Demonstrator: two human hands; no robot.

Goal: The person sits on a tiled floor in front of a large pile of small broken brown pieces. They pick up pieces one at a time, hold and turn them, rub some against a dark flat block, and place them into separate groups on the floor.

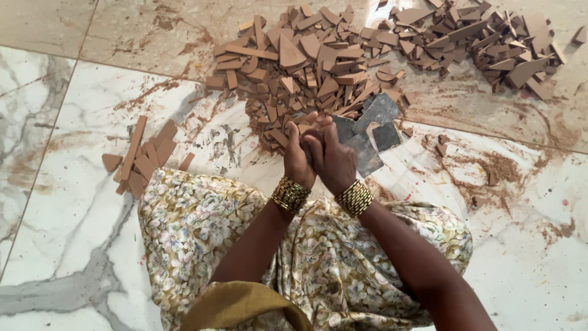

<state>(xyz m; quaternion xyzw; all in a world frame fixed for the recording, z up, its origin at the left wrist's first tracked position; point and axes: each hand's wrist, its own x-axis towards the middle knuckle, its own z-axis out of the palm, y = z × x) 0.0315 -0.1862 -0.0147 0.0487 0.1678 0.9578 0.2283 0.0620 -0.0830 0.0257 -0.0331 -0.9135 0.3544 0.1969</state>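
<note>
Over your lap, left hand (298,156) and right hand (331,158) pressed together, both clenched on small brown wooden scrap (304,128), seemingly; grip partly hidden. Scrap pile (294,67) just beyond, grey sheets (370,125) beside.

Straight ahead of the hands (318,156), the big pile of brown offcuts (300,67) blocked the floor (73,245), and a second heap (484,43) closed off the far right. Grey slabs (370,129) lay just right of the hands. A small stack of brown strips (144,156) sat to the left. Bare marble lay open at far left and at lower right, dusted with brown crumbs.
</note>
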